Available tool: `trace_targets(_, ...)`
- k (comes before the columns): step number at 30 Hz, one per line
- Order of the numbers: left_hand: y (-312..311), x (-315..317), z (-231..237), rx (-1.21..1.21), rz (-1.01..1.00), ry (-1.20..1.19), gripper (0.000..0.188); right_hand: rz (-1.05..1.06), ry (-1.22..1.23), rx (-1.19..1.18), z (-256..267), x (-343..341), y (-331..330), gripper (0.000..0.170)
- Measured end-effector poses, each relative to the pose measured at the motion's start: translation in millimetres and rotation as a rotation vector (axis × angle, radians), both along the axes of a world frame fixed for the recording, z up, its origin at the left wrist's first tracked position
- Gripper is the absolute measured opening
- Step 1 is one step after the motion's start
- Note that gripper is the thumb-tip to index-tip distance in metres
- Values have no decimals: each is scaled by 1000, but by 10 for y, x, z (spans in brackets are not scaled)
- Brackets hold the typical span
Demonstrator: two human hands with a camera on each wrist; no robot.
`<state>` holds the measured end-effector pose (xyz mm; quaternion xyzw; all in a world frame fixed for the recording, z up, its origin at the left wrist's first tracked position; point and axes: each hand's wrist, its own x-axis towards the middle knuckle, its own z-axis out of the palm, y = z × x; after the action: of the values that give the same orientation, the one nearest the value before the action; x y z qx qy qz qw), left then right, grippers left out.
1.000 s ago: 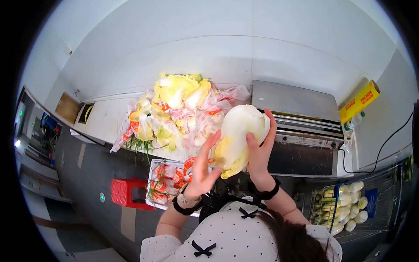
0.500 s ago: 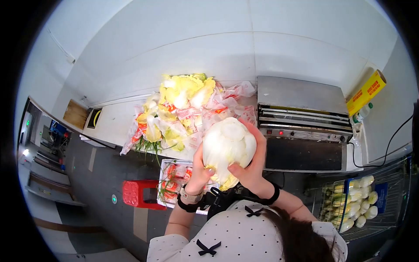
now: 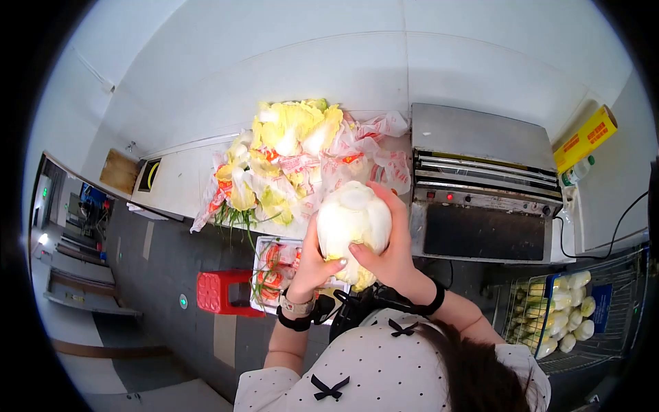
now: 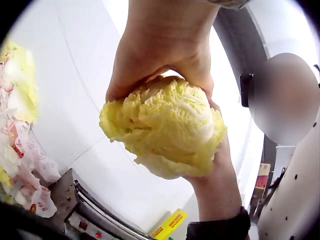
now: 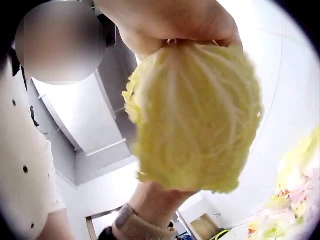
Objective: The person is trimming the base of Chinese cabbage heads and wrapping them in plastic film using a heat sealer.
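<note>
While its pale, smooth base faces up at the middle of the head view, a napa cabbage (image 3: 353, 216) is clasped from both sides in the air. The left hand (image 3: 311, 264) curls round its left flank and the right hand (image 3: 399, 250) round its right, both thumbs across the near side. In the wrist views the other end is yellow, crinkled and frilled, with pale branching veins.

Left of the cabbage, crumpled ruffled leaves (image 3: 278, 123) lie among thin, translucent bags (image 3: 384, 127) with red print, and slim green stems (image 3: 233, 218) hang over the near edge of the white counter (image 3: 182, 180). Right of centre, a wrapping machine (image 3: 480, 127) has a scuffed metal lid and a flat, dark, rectangular plate (image 3: 484, 233); its left edge is near the right hand in the head view.

Below the counter's edge, at lower left, a white-rimmed box (image 3: 255, 275) stands beside a red plastic stool (image 3: 218, 292), and grey floor (image 3: 161, 264) stretches farther left. At lower right, a wire cart (image 3: 548, 302) carries rounded pale cabbages (image 3: 566, 299).
</note>
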<state>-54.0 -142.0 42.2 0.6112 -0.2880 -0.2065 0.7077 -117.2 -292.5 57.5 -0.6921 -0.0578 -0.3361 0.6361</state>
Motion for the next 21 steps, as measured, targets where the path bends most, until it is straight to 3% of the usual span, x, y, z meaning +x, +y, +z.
trace_targets(5,-31,-25,-62,80,50,14,73,-46,-26,165,-247,76,128,75)
trace_targets(6,-24,49,-87,190,60,-209,70,-49,-27,180,-269,100,125,74)
trace_targets(9,-16,12,34,236,51,-73,68,-32,-5,285,-300,147,169,74)
trace_targets(13,-84,-78,73,-62,174,26,71,21,-1,314,-343,229,182,72)
trace_targets(16,0,-6,-31,-45,189,24,67,271,-72,672,-335,235,267,64)
trace_targets(21,184,136,-117,-16,108,-22,85,195,78,524,-442,251,413,54)
